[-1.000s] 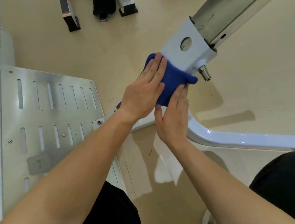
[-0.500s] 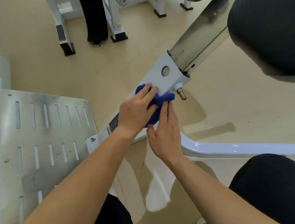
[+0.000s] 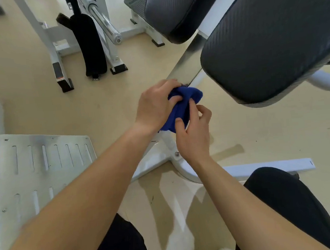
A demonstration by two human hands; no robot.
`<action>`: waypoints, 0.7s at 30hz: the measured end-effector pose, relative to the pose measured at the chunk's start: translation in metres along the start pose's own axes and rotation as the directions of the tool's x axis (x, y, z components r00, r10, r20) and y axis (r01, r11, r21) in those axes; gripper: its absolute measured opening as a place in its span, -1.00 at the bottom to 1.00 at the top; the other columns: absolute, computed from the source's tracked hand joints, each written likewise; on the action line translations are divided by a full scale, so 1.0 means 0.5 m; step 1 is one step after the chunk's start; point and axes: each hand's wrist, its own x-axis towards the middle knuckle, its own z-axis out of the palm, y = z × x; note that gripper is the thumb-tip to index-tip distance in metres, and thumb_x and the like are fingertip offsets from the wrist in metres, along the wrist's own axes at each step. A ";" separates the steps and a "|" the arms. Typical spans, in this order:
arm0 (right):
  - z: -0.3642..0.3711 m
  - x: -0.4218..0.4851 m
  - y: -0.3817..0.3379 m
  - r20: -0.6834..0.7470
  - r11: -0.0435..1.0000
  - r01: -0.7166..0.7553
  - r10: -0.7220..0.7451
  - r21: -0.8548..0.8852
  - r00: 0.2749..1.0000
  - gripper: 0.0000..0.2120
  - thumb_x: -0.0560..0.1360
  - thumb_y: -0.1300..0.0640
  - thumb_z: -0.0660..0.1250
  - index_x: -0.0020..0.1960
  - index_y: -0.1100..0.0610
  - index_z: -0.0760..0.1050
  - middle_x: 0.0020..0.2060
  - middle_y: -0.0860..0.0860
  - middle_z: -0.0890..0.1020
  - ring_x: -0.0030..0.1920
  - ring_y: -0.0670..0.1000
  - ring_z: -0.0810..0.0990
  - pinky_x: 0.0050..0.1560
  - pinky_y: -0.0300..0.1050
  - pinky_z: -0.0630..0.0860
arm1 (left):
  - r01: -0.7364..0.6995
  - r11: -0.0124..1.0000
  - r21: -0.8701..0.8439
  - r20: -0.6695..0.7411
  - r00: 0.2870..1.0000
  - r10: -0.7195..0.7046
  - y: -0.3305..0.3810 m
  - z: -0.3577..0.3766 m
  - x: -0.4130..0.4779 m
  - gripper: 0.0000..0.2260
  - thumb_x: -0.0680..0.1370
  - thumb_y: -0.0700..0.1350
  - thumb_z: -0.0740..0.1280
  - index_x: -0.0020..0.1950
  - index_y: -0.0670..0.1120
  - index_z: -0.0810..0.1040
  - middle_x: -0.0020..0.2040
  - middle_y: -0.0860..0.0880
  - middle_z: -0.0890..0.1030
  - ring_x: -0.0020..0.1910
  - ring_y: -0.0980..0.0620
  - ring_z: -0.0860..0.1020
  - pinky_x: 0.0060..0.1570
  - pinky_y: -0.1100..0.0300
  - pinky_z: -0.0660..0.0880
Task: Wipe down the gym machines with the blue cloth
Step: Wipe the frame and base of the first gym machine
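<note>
The blue cloth (image 3: 180, 107) is bunched up at the lower end of the machine's slanted steel rail (image 3: 185, 66). My left hand (image 3: 155, 105) grips its upper left part with curled fingers. My right hand (image 3: 193, 134) pinches the cloth's lower edge between thumb and fingers. The white bracket where the rail meets the base is hidden behind the cloth and both hands. Two black padded cushions (image 3: 268, 45) of the machine hang over the rail at the upper right.
A slotted metal footplate (image 3: 45, 165) lies at the left. The white base frame (image 3: 262, 168) runs right along the beige floor. Another white machine with a chrome bar (image 3: 105, 25) and a black pad stands at the back. My dark-clothed knees fill the bottom.
My view has tilted up, bringing the black cushions into sight. The flat hands that pressed the cloth on the white bracket now curl and gather it into a bunch.
</note>
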 end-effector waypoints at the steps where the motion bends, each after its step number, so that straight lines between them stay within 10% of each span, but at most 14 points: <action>1: -0.001 0.010 0.002 -0.002 1.000 -0.017 0.017 -0.016 1.000 -0.46 0.52 -0.05 0.13 0.50 -0.14 0.18 0.30 -0.12 0.22 0.08 -0.10 0.49 0.05 -0.12 0.50 | 0.027 0.999 -0.038 0.000 1.000 -0.027 0.003 0.015 0.004 -0.75 0.49 -0.14 0.38 0.17 0.01 0.58 0.09 0.09 0.61 0.00 0.09 0.56 0.03 0.10 0.52; 6: 0.007 0.032 0.029 0.133 0.999 -0.022 0.028 -0.049 0.991 -0.49 0.56 -0.08 0.08 0.50 -0.18 0.14 0.35 -0.13 0.21 0.22 -0.08 0.25 0.24 -0.02 0.42 | 0.149 0.988 0.038 -0.049 0.988 -0.147 -0.032 0.052 -0.038 -0.77 0.54 -0.06 0.36 0.19 -0.04 0.49 0.15 0.06 0.54 0.05 0.09 0.51 0.04 0.10 0.52; 11: 0.035 0.033 0.029 0.181 0.994 0.027 -0.047 0.109 0.982 -0.37 0.63 -0.16 0.05 0.62 -0.04 -0.06 0.57 -0.09 0.11 0.53 -0.10 0.13 0.52 -0.06 0.15 | 0.088 0.987 0.133 0.153 0.982 -0.108 -0.062 0.065 -0.078 -0.56 0.69 -0.10 0.13 0.59 -0.03 0.19 0.58 0.02 0.19 0.56 0.09 0.13 0.49 0.21 0.18; 21: 0.041 0.090 0.032 0.157 0.998 0.069 -0.067 -0.007 0.985 -0.20 0.56 -0.30 -0.07 0.57 -0.01 -0.42 0.59 0.00 -0.30 0.59 -0.08 -0.26 0.60 0.03 -0.08 | -0.135 0.980 0.143 0.276 0.957 0.092 -0.077 0.049 0.055 -0.54 0.72 -0.03 0.04 0.62 -0.01 0.03 0.61 0.06 0.04 0.58 0.12 0.01 0.54 0.15 0.10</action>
